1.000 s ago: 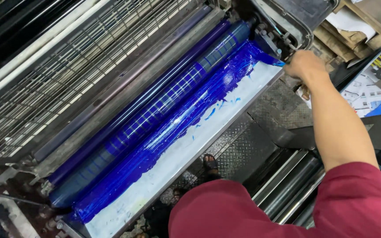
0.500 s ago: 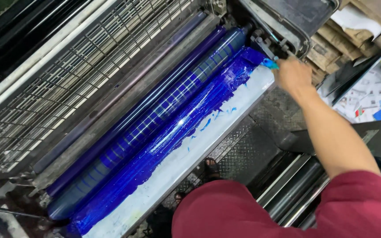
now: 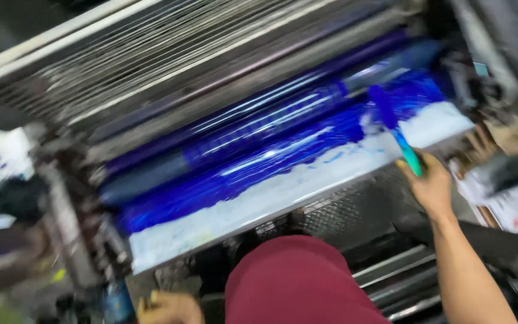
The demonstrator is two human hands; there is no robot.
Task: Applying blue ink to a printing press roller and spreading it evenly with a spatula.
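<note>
the right hand (image 3: pixel 431 187) has its fingers closed round the green handle of an ink knife (image 3: pixel 395 129), whose blue-coated blade slants up and left from the fist into the ink tray (image 3: pixel 307 186), lying across the long blue roller (image 3: pixel 271 135). the left hand (image 3: pixel 169 309) sits low by the machine's near edge, well apart; i cannot tell its grip.

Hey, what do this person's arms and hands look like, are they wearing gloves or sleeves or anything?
No gloves on either hand. The right hand and its forearm are bare up to a dark red short sleeve. No watch or ring shows on that arm, though the picture is blurred. Only part of the left hand shows at the bottom edge, also bare, its arm out of view.
</note>
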